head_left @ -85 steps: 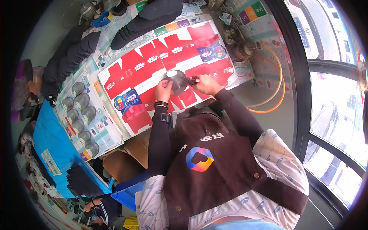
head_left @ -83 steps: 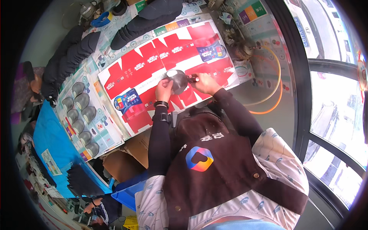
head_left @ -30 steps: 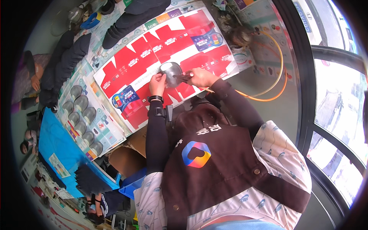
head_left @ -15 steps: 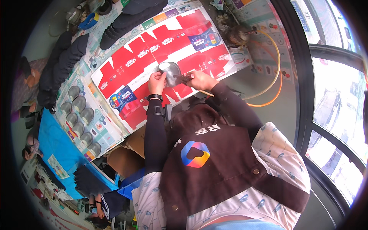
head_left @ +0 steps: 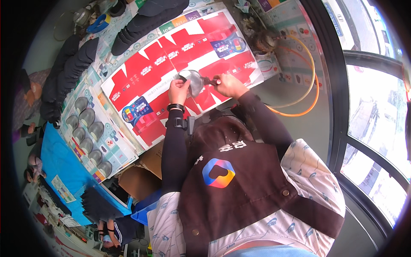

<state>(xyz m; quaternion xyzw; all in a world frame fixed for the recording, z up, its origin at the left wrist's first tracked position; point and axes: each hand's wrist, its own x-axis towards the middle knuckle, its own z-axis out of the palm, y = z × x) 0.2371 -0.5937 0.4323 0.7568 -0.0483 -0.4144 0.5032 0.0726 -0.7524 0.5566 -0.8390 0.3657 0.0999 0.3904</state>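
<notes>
My left hand (head_left: 179, 91) pinches the edge of a rounded grey cup-shaped piece (head_left: 197, 83), with a pale patch at its upper left, over the red and white printed cardboard sheet (head_left: 150, 91). My right hand (head_left: 231, 87) is closed round a dark slim tool (head_left: 209, 81) whose tip meets the right side of that piece. The tip itself is too small to make out. Several similar grey cup-shaped pieces (head_left: 95, 128) lie in rows on the printed sheets at the left.
Stacks of black curved pads (head_left: 128, 36) lie at the far side and left. A yellow and orange hose (head_left: 313, 85) loops at the right, near a dirty metal pot (head_left: 263, 41). A blue-covered table (head_left: 64, 171) stands left. Other people sit along the left edge.
The grey piece has turned and tilted in my left hand. My right hand has shifted slightly right, and the tool now meets the piece's right side.
</notes>
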